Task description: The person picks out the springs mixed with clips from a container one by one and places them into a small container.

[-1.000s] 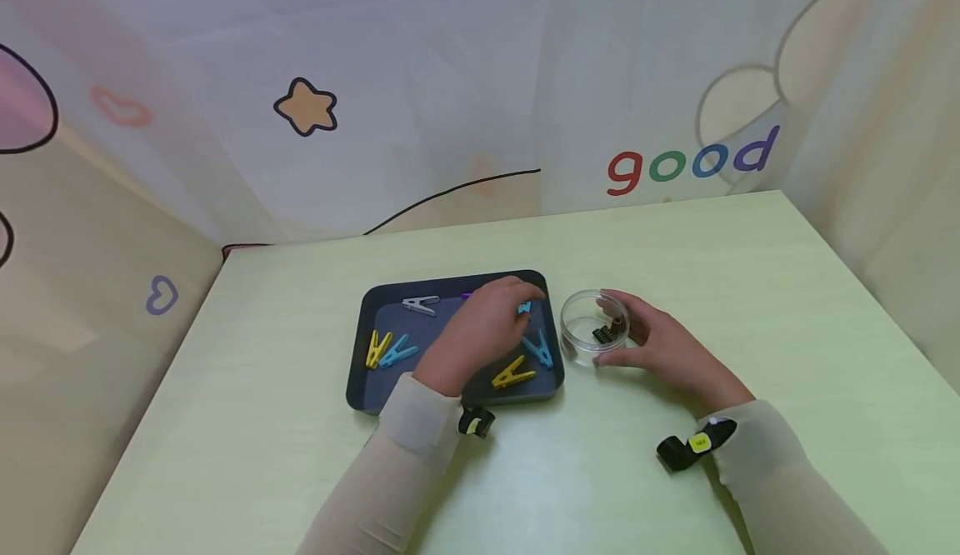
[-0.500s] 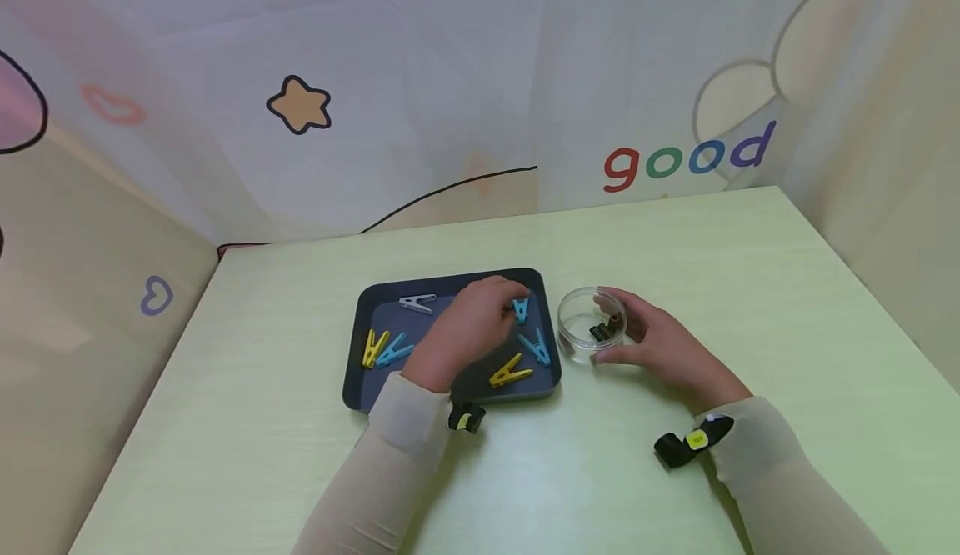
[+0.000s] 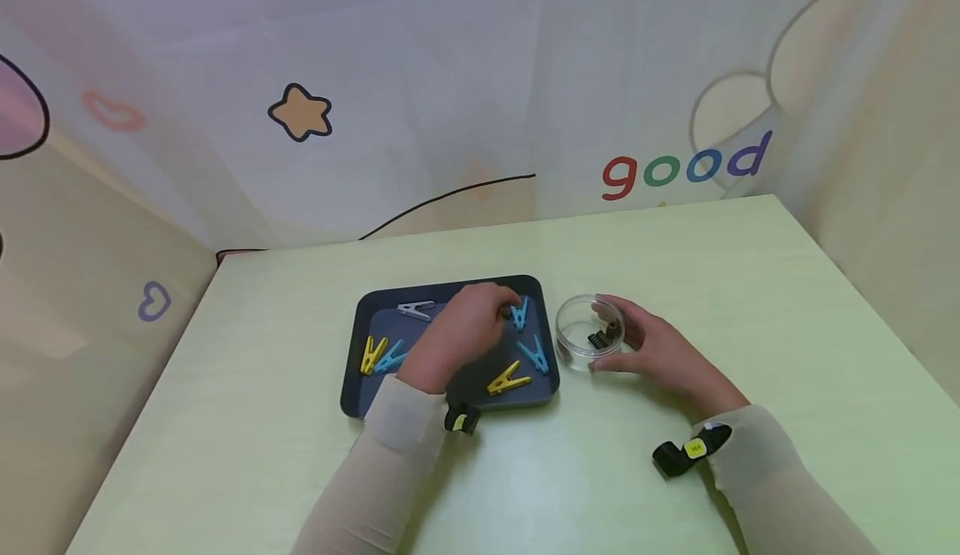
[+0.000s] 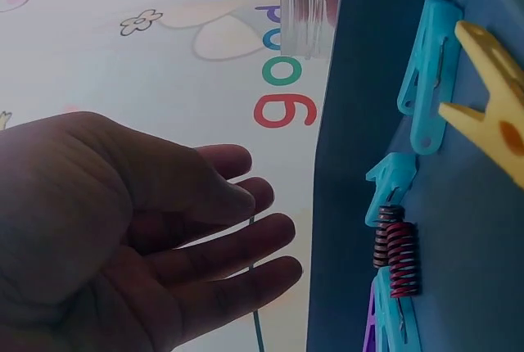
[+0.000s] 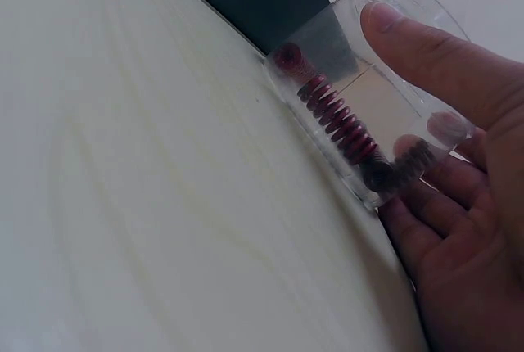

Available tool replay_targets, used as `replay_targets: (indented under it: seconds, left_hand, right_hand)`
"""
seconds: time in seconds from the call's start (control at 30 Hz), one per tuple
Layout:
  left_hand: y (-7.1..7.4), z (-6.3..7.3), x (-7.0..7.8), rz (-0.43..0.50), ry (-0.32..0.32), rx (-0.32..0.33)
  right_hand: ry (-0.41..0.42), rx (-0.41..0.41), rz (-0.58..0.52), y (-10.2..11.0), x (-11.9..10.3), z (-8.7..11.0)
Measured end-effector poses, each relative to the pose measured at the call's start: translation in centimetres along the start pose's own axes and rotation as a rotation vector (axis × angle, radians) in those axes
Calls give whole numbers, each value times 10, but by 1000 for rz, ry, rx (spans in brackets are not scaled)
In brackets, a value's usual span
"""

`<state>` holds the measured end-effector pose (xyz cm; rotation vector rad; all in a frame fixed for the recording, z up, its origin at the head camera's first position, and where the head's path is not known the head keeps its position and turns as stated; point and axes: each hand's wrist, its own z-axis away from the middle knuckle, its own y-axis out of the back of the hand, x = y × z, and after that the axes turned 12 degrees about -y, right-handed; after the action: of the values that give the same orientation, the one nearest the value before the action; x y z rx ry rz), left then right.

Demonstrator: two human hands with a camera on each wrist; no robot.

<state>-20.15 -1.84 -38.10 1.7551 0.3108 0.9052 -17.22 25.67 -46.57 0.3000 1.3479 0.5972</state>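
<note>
Pale cloth point(image 3: 435, 80) printed with a star and the word "good" rose behind the light green surface point(image 3: 262, 422). At left, a dark tray point(image 3: 375, 322) held yellow clips point(image 3: 372, 356), blue clips point(image 3: 389, 358) and a white clip point(image 3: 408, 309). Over it hung the left of the hands point(image 3: 467, 326), fingers loosely extended, nothing visibly grasped; two tray springs point(image 4: 403, 259) lay near blue clips. Just right of the tray stood a clear jar point(image 3: 577, 333) with jar springs point(image 5: 337, 119) inside, gripped by the right hand point(image 3: 660, 352), thumb and fingers curved around opposite sides.
</note>
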Motion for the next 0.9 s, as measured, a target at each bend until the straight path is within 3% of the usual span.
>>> replay_targets:
  seconds: [0.53, 0.9]
  left_hand:
    - [14, -5, -3, -25, 30, -81]
    - [15, -13, -7, -18, 44, -113]
  right_hand:
    - [1, -9, -10, 1, 0, -1]
    - [12, -2, -4, 0, 2, 0]
